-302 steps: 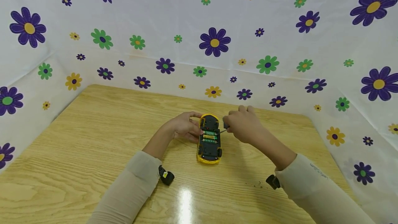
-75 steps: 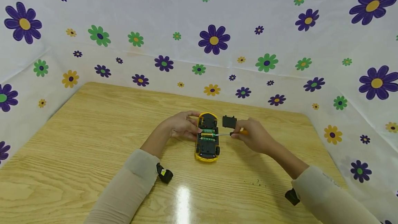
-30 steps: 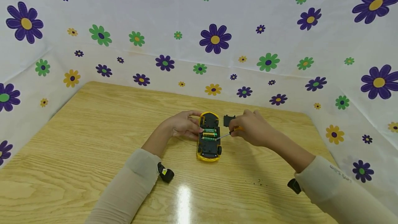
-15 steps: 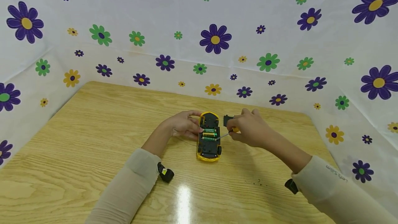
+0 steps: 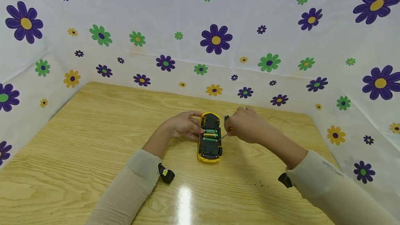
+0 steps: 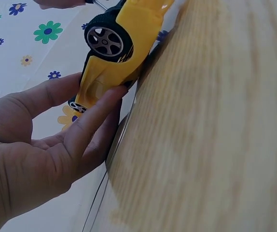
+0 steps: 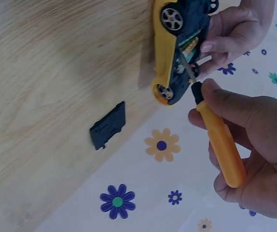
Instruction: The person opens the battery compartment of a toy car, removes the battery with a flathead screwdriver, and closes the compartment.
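A yellow toy car [image 5: 210, 150] lies upside down on the table, its black underside up. Three green-and-gold batteries [image 5: 210, 135] sit side by side in its uncovered battery bay. My left hand [image 5: 185, 126] holds the car by its left side, thumb at the underside edge and fingers along the yellow body [image 6: 102, 79]. In the right wrist view, my right hand [image 7: 259, 135] grips a screwdriver by its orange handle [image 7: 224, 147]. The screwdriver's metal shaft [image 7: 186, 65] reaches into the bay, with its tip by the right end of the battery nearest me.
The black battery cover [image 7: 108, 125] lies on the wooden table [image 5: 125, 121], beyond the car to the right; my right hand mostly hides it in the head view. Small dark crumbs [image 5: 260, 183] dot the table at front right. Flowered cloth [image 5: 168, 20] walls the back and sides.
The screwdriver tip has gone from the middle battery to the one nearest me. Lately my right hand has shifted left and rolled over, tilting the handle up. Left hand and car stay put.
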The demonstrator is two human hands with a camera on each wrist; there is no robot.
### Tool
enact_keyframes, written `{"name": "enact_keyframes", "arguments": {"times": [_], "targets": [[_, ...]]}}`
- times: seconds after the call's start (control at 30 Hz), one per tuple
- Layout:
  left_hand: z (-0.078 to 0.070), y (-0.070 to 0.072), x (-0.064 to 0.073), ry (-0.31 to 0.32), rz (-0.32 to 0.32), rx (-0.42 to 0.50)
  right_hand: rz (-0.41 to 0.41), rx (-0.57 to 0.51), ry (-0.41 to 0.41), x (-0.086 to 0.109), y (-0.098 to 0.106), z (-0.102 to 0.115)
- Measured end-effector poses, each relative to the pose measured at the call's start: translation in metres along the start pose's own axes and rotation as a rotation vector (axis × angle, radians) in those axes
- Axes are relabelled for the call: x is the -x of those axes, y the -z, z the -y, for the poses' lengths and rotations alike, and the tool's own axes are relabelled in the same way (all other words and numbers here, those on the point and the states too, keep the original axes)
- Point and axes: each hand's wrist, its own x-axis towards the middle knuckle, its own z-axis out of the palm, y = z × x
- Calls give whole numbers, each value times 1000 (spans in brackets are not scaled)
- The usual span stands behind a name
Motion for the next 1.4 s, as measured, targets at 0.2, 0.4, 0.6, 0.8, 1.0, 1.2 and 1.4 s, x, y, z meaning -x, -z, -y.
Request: {"name": "enact_keyframes", "arguments": {"times": [0.2,0.4,0.6,0.8,1.0,1.2,1.4], "targets": [[-1,-1,0,-3,1,7,13,71,-34,-7,2,8],[-1,-2,-1,-11,2,2,-20,133,-50,-4,-3,12],[0,-1,-2,-19,9,-9,-69,103,-65,6,-12,10],[0,-1,-1,-20,2,-7,-165,26,-64,13,-24,2],[-2,-2,0,-11,-10,-9,-244,-63,-45,23,-37,-8],[0,0,3,-12,-14,-12,-299,-165,-25,27,-52,-15],[3,1,5,-6,-23,-26,-339,-272,21,24,-70,-16]]}}
